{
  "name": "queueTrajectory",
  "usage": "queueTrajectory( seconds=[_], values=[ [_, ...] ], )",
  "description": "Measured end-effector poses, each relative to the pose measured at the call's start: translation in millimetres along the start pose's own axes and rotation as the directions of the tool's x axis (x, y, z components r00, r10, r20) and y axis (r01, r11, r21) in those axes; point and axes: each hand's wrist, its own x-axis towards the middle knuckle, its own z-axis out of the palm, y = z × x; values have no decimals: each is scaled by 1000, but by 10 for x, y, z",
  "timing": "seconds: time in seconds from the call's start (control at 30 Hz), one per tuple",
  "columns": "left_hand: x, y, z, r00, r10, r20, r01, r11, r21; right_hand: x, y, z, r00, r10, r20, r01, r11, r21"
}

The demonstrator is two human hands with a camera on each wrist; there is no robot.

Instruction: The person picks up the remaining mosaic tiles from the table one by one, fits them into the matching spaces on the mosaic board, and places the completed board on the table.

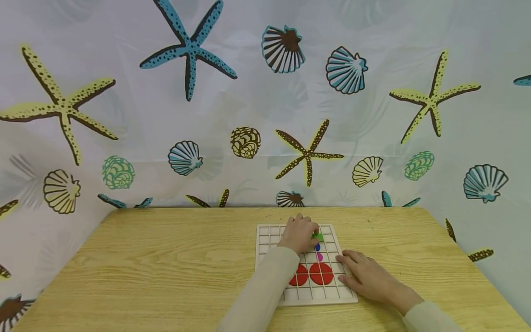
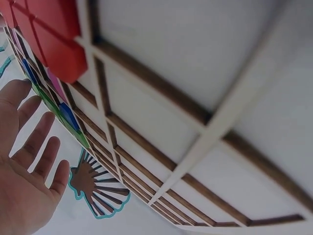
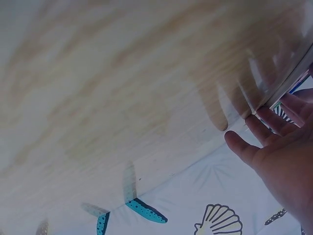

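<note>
A white grid board (image 1: 315, 302) with raised dividers lies on the wooden table. My left hand (image 1: 297, 233) reaches over its far part, fingertips right at a green piece (image 1: 318, 237); in the left wrist view the fingers spread loosely beside the green pieces (image 2: 63, 120). Closer to me follow a blue piece (image 1: 317, 247), a magenta piece (image 1: 320, 257) and two red discs (image 1: 321, 274), the left disc partly behind my left sleeve. My right hand (image 1: 369, 276) rests along the board's right edge, its fingers extended in the right wrist view.
The wooden table (image 1: 166, 263) extends to both sides of the board. Behind it hangs a pale curtain (image 1: 232, 180) printed with starfish and shells, which also runs along the left and right sides. My left forearm (image 1: 265, 286) crosses over the board's left part.
</note>
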Motion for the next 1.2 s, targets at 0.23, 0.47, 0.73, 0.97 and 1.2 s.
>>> queueTrajectory(
  seconds=[0.23,0.47,0.73,0.97,1.2],
  values=[
    [-16,-46,-3,1000,3,0,-3,1000,-1,28,13,8,1000,7,14,-7,1000,13],
    [-85,-183,-23,998,63,-31,-62,998,19,49,-2,-18,999,17,34,-17,1000,12],
    [-261,-391,-154,992,104,-69,-106,994,-26,97,21,-59,999,19,44,-19,1000,-5],
    [-466,-675,-211,988,90,-126,-98,994,-55,120,65,-103,999,9,49,-9,1000,-1],
    [-698,-991,-278,993,25,-112,-39,992,-124,113,136,-170,1000,2,22,-3,998,57]
  ],
)
